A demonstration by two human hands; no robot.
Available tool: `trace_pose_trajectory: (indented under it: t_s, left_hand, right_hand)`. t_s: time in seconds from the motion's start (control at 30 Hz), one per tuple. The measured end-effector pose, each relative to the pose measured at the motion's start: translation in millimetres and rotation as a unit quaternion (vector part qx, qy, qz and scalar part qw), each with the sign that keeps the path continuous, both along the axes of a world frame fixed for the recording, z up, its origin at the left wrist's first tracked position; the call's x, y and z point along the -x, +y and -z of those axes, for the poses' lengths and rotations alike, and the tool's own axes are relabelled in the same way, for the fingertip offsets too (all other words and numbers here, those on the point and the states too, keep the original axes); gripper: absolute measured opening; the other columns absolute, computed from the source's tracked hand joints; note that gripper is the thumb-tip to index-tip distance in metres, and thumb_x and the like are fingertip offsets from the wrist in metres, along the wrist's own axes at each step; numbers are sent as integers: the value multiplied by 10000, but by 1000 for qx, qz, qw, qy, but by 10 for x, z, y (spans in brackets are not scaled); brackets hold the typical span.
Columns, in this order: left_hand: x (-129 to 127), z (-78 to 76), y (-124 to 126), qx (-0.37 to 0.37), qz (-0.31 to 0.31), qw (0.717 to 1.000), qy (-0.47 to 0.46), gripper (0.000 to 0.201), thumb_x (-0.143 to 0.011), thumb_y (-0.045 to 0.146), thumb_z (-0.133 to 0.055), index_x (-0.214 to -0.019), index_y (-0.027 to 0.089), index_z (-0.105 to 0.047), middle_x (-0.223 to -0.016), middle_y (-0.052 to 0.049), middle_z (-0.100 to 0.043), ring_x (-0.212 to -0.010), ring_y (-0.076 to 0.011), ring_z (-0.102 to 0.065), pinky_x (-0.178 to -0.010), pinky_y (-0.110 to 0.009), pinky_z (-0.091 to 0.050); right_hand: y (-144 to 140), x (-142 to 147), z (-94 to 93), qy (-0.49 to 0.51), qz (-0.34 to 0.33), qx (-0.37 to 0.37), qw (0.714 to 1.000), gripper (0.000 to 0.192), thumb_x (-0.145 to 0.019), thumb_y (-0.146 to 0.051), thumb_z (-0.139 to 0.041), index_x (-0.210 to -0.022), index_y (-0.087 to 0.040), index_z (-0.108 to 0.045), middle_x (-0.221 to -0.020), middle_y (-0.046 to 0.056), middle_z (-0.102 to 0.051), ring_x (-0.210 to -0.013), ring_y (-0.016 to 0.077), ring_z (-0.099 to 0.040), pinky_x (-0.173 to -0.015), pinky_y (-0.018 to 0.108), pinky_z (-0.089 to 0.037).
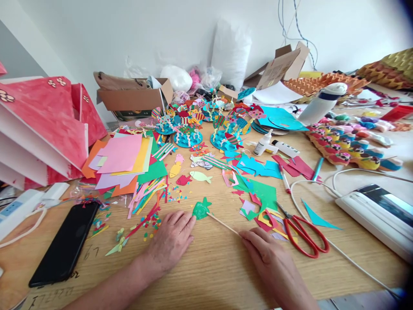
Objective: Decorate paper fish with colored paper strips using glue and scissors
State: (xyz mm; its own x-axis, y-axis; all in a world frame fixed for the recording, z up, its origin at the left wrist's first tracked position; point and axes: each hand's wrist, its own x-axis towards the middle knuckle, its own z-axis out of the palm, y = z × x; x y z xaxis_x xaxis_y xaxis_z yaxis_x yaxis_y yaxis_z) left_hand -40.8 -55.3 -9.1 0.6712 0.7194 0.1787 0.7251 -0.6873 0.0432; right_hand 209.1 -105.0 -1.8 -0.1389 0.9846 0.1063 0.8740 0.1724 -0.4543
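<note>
A green paper fish (pixel 200 210) lies on the wooden table with its tail pointing away from me. My left hand (pixel 172 237) rests beside it, fingers together, the fingertips pressing on its left edge. In my right hand (pixel 267 254) a thin wooden stick (pixel 223 224) is pinched, its far end touching the fish's right side. Above the fish lie a pale green paper fish (pixel 200 176), a red paper fish (pixel 183 180) and a yellow paper fish (pixel 175 170). To the right are green paper scraps (pixel 263 196) and red-handled scissors (pixel 306 237).
Coloured paper sheets (pixel 121 155) are stacked at the left, above a black phone (pixel 64 245). Farther back stand blue-based fish decorations (pixel 189 137) and a white glue bottle (pixel 263 143). A white cable (pixel 342 254) runs by a white device (pixel 376 219) at the right.
</note>
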Motion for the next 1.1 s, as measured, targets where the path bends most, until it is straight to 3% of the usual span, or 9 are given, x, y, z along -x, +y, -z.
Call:
trace_pose_trajectory:
  t_s: [1.1]
  left_hand:
    - [-4, -12, -5, -3, 5, 1000, -12, 346, -790, 219, -493, -1130, 152, -489, -1095, -74, -559, -999, -209, -465, -855, -354, -381]
  right_hand:
    - [282, 243, -77, -64, -14, 7, 998, 302, -850, -199, -322, -807, -221, -620, -790, 42, -603, -696, 151, -571, -574, 234, -425]
